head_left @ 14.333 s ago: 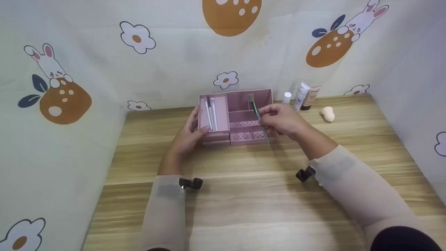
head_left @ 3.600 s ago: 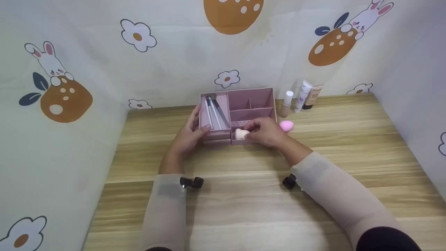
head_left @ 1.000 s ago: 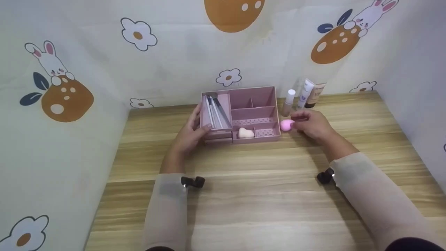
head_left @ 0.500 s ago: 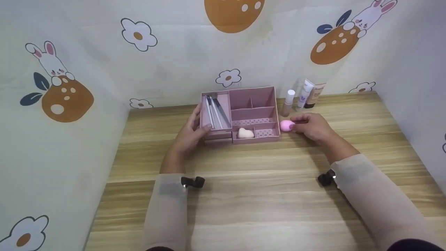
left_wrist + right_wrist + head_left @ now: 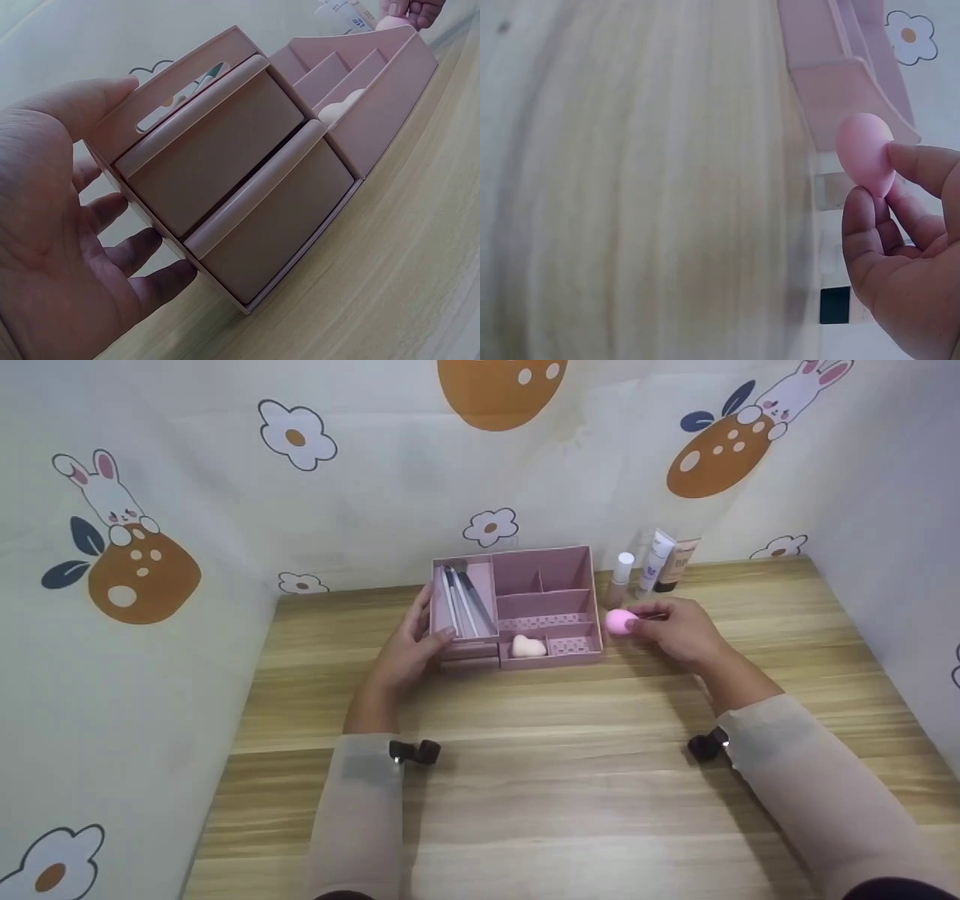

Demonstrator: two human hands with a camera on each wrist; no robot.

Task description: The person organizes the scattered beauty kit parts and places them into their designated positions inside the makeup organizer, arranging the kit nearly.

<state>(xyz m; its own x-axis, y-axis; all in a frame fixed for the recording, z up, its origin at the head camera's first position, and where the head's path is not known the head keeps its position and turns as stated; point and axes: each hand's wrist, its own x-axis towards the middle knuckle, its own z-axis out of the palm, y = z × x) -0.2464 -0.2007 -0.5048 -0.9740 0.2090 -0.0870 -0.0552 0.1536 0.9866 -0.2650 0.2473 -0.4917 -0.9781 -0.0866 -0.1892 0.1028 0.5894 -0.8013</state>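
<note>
A pink makeup organizer (image 5: 544, 604) stands against the back wall, with several makeup brushes (image 5: 469, 604) lying in its left top tray. The beige makeup sponge (image 5: 529, 646) sits in its front left compartment. My left hand (image 5: 405, 652) holds the organizer's left side, thumb on the top edge; in the left wrist view its fingers (image 5: 139, 251) press the side wall by two drawers (image 5: 217, 150). Just right of the organizer, my right hand (image 5: 679, 630) pinches a pink egg-shaped makeup sponge (image 5: 620, 622). The right wrist view shows that sponge (image 5: 865, 150) between thumb and fingertips.
Behind my right hand stand a white-capped bottle (image 5: 619, 580), a white tube (image 5: 655, 564) and a beige tube with a black cap (image 5: 679, 564). A wood-grain table (image 5: 525, 780) lies underneath, with patterned cloth walls (image 5: 375, 495) around it.
The brush from my right hand now lies in the tray. The beige sponge went from the table into the front compartment. My right hand has since gripped the pink sponge and raised it slightly.
</note>
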